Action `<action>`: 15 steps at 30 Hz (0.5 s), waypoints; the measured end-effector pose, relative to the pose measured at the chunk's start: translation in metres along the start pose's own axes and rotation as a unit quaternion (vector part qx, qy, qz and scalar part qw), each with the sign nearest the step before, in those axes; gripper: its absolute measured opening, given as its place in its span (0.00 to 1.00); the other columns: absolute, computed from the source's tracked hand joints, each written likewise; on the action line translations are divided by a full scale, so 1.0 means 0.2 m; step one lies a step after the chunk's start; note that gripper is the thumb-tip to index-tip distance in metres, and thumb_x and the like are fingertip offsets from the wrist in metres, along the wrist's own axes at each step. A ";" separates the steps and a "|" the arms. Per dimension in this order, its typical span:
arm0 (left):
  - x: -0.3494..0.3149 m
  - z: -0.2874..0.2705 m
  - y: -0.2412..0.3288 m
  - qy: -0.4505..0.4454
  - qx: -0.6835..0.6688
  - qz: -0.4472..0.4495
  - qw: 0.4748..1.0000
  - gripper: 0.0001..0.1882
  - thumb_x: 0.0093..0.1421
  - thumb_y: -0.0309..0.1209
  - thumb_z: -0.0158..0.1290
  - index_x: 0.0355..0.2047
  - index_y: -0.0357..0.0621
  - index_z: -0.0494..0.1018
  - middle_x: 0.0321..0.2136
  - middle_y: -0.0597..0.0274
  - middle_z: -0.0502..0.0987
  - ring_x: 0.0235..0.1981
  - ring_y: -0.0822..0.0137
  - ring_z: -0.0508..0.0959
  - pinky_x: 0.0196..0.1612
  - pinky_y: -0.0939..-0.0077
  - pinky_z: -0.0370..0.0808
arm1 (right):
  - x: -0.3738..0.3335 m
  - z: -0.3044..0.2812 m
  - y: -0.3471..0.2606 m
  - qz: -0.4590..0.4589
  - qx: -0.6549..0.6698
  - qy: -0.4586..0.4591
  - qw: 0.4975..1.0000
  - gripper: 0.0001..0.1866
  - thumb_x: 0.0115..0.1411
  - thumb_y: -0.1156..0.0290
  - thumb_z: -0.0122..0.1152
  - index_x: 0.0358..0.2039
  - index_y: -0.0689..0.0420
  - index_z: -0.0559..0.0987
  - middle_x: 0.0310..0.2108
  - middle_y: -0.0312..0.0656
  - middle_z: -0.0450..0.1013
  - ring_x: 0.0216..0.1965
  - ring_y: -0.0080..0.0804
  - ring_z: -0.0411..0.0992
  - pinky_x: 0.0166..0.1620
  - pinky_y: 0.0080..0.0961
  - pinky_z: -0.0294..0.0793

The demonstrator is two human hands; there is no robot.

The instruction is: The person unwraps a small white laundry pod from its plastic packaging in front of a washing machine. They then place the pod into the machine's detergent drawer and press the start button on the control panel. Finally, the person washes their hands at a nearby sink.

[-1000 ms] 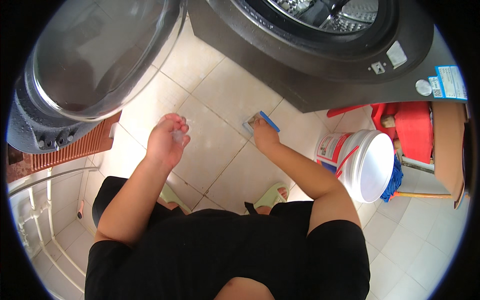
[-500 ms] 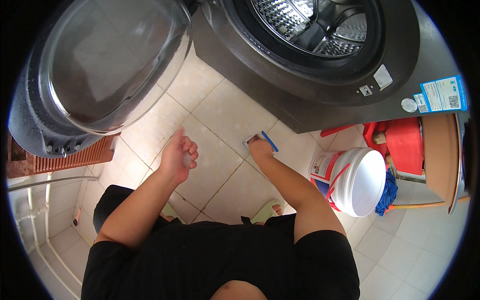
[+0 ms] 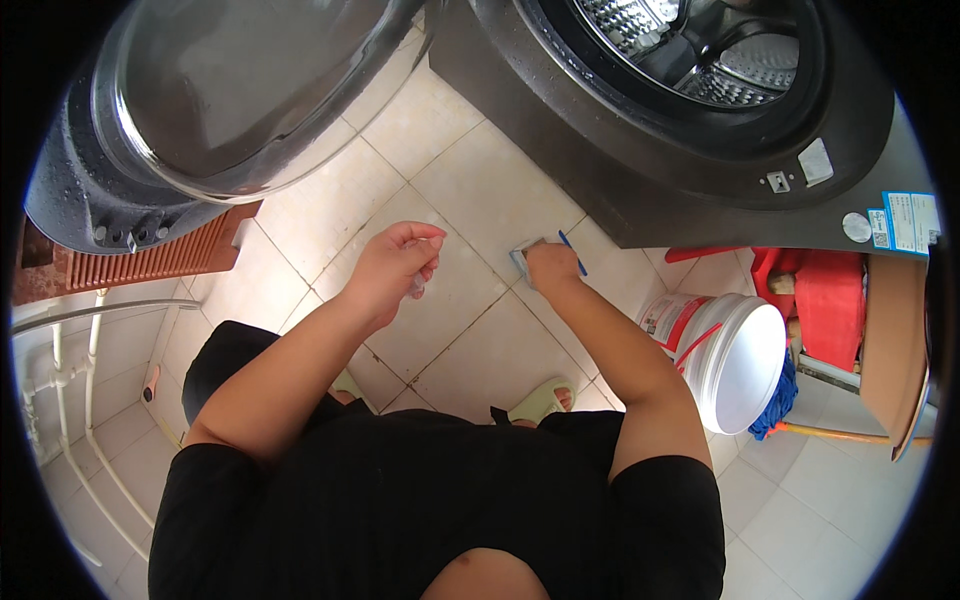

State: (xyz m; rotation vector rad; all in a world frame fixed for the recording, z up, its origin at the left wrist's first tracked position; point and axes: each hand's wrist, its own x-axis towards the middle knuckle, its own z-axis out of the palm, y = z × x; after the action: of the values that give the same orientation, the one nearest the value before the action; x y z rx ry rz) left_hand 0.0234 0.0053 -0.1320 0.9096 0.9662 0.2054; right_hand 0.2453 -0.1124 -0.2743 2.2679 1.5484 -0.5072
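Blue-edged item point(image 3: 520, 260) — in right grip point(image 3: 552, 266), near white bucket point(image 3: 745, 365).

We stood in what looked like the laundry corner of a home. We saw a front-loading washing machine point(image 3: 600, 165) with its round glass door point(image 3: 260, 90) swung open, a brown ribbed board point(image 3: 165, 255) and white pipes point(image 3: 60, 425) along a tiled wall point(image 3: 120, 440). Around us, a floor point(image 3: 470, 190) of pale tiles, a white bucket point(image 3: 748, 365), a blue mop point(image 3: 780, 395) and light green slippers point(image 3: 536, 402) looked like household things.
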 end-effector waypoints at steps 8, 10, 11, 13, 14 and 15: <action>-0.03 0.01 0.03 -0.048 0.120 0.031 0.991 0.12 0.59 0.34 0.47 0.39 0.40 0.72 0.20 0.73 0.67 0.20 0.81 0.64 0.21 0.86 0.62 | -0.10 -0.53 0.00 -0.087 0.337 -0.092 0.933 0.05 0.48 0.71 0.54 0.25 0.58 0.74 0.23 0.38 0.72 0.23 0.27 0.69 0.26 0.24 0.67; -0.04 0.03 0.03 -0.031 0.163 0.081 0.983 0.12 0.58 0.34 0.49 0.39 0.41 0.73 0.22 0.70 0.69 0.20 0.81 0.64 0.21 0.86 0.62 | -0.15 -0.66 -0.02 -0.144 0.532 -0.144 0.822 0.04 0.49 0.72 0.54 0.23 0.59 0.72 0.19 0.32 0.68 0.20 0.19 0.64 0.23 0.19 0.63; -0.04 0.04 0.03 -0.021 0.186 0.106 0.977 0.12 0.57 0.34 0.50 0.38 0.41 0.73 0.23 0.69 0.70 0.21 0.82 0.64 0.21 0.86 0.63 | -0.18 -0.73 -0.04 -0.161 0.563 -0.150 0.797 0.04 0.50 0.73 0.54 0.23 0.58 0.72 0.18 0.30 0.66 0.19 0.16 0.61 0.22 0.16 0.60; -0.02 0.03 0.02 -0.047 0.194 0.148 0.969 0.13 0.56 0.35 0.51 0.39 0.41 0.73 0.23 0.69 0.70 0.20 0.82 0.64 0.22 0.86 0.63 | -0.25 -0.84 -0.09 -0.193 0.622 -0.160 0.742 0.03 0.52 0.74 0.55 0.24 0.57 0.71 0.17 0.26 0.62 0.17 0.09 0.56 0.20 0.09 0.54; -0.02 0.02 0.02 -0.059 0.198 0.168 0.964 0.14 0.56 0.35 0.52 0.39 0.40 0.73 0.23 0.69 0.70 0.20 0.81 0.64 0.22 0.86 0.63 | -0.26 -0.85 -0.11 -0.197 0.628 -0.136 0.740 0.03 0.53 0.74 0.54 0.24 0.57 0.71 0.17 0.26 0.63 0.17 0.09 0.57 0.20 0.09 0.54; -0.03 0.02 0.04 -0.074 0.194 0.147 0.967 0.14 0.56 0.36 0.52 0.39 0.41 0.73 0.22 0.69 0.70 0.20 0.82 0.64 0.22 0.86 0.63 | -0.27 -0.86 -0.13 -0.199 0.633 -0.113 0.739 0.03 0.53 0.74 0.54 0.25 0.57 0.71 0.17 0.26 0.63 0.17 0.10 0.57 0.20 0.09 0.54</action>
State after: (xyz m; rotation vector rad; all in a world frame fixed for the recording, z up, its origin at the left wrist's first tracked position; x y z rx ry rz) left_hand 0.0253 0.0040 -0.1210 1.4112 0.7394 0.1984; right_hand 0.2200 -0.0658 -0.1001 2.3616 1.7729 -2.4871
